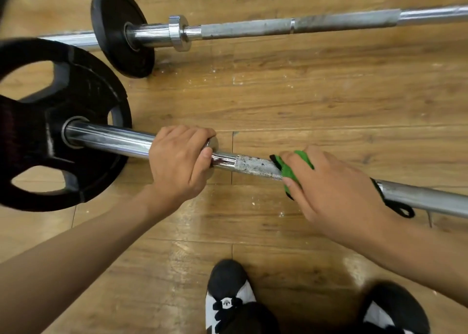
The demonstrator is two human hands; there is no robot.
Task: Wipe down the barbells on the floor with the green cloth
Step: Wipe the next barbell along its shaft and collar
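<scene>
No readable words, numbers or brand names anywhere.
Small white emblem (226, 304) on tongue of black-and-white lace-up shoe (229, 280): logo-like mark, too small and soft to identify, no letters legible.
Large black rubber weight plate with cut-out holes (83, 95): face blurred, no weight figure or maker's mark made out.
Smaller solid black round weight plate (111, 11): seen edge-on, nothing legible.

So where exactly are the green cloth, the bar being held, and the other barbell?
green cloth (288, 171): head view, on the exposed green fabric.
near barbell (255, 166): head view, on the knurled stretch just left of the cloth.
far barbell (253, 28): head view, on its dull grey shaft.
</scene>
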